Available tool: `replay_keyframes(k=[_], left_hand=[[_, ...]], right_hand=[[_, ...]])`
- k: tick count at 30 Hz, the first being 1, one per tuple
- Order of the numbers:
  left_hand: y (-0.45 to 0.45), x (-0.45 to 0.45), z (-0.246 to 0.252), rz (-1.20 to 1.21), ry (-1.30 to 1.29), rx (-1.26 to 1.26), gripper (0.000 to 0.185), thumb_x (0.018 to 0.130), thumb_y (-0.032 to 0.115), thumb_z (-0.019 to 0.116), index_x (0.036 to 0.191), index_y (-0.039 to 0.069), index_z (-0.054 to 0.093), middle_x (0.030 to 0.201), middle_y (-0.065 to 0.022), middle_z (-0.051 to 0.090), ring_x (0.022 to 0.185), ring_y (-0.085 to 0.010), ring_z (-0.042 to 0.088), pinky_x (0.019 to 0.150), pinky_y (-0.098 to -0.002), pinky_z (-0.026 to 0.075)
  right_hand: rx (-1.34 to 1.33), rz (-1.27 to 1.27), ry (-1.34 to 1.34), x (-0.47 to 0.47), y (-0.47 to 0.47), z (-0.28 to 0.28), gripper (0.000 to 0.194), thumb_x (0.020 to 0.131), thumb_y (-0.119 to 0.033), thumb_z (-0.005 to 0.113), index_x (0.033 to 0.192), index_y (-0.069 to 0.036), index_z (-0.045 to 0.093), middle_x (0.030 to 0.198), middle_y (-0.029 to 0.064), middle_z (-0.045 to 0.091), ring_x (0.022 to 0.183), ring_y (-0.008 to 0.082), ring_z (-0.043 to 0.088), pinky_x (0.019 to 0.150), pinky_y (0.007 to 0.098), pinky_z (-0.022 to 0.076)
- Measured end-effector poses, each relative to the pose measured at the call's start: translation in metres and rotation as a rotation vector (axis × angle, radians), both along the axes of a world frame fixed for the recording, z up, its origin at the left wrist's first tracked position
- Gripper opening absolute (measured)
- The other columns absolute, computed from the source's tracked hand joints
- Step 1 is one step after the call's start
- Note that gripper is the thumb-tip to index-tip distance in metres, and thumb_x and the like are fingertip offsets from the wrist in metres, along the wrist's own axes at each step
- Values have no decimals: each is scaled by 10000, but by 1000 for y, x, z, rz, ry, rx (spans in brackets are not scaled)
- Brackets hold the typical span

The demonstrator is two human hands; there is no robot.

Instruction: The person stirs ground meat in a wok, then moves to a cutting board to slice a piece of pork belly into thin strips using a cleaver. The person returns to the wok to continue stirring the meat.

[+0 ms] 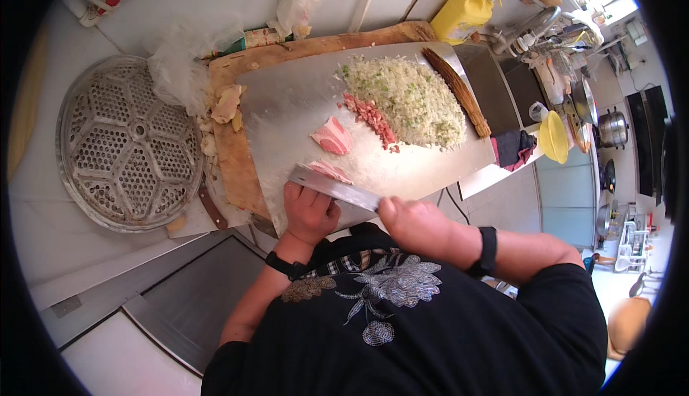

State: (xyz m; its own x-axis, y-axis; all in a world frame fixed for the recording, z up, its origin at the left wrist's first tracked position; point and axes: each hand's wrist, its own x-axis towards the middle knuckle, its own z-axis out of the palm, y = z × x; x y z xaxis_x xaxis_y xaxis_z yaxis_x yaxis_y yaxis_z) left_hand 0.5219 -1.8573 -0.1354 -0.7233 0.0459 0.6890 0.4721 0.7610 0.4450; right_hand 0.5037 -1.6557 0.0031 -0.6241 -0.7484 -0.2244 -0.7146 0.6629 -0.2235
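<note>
My right hand point(414, 223) grips the handle end of a cleaver point(336, 185), its broad blade slanting across the near side of a metal board point(285, 111). Curled fingers of my left hand point(311, 213) sit close against the blade's near side; whatever may lie under them is hidden. Thin slices of pink meat point(329, 170) show just beyond the blade. Farther up lies a fatty chunk of raw meat point(332, 135). A strip of diced red meat point(371, 119) borders a large heap of chopped pale vegetable with green bits point(406, 100).
A long, rough brown wooden piece point(457, 93) lies along the board's right edge. Left stand a round perforated metal steamer plate point(132, 143), ginger point(226, 103) and garlic point(208, 140). Behind are a plastic bag point(180, 62) and a yellow jug point(463, 16). A sink point(479, 76) adjoins.
</note>
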Motion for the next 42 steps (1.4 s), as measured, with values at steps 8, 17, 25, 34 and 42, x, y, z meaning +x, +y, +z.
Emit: replay_keyframes(k=[8,17,25,34,42], left_hand=[[-2,2,4,-17,-46,21,460,602,24,639,1057,71,692,1133,-128,646,984,-396,578,847,-479,474],[-7,-9,5,66,6,5,414,554,69,620,962,63,693,1038,-101,635,933,-357,570,783,-446,464],[-6,-5,8,13,-16,53,448,551,39,611,994,27,680,1031,-95,626,965,-354,566,819,-451,485],[-5,-7,16,25,-9,58,370,544,21,614,909,31,673,1006,-88,631,961,-349,570,818,-423,506],[-7,-8,18,14,-35,65,306,545,22,616,848,37,653,983,-89,631,952,-356,570,805,-417,520]], right_hand=[[-152,32,13,-8,-21,-4,169,825,-72,561,951,14,490,782,163,630,656,326,689,531,420,556],[-38,32,64,-13,-23,-25,197,822,-81,574,968,10,479,816,169,642,670,334,692,555,416,565],[123,-86,-171,-8,8,-5,235,819,-85,589,989,29,473,822,190,669,747,374,700,614,463,560],[-17,-35,-141,-26,-13,-13,280,769,3,589,1018,33,464,842,208,662,746,401,685,637,465,555],[-61,2,-94,-34,-32,-22,284,775,-5,596,1029,41,477,862,220,673,741,405,690,631,483,551]])
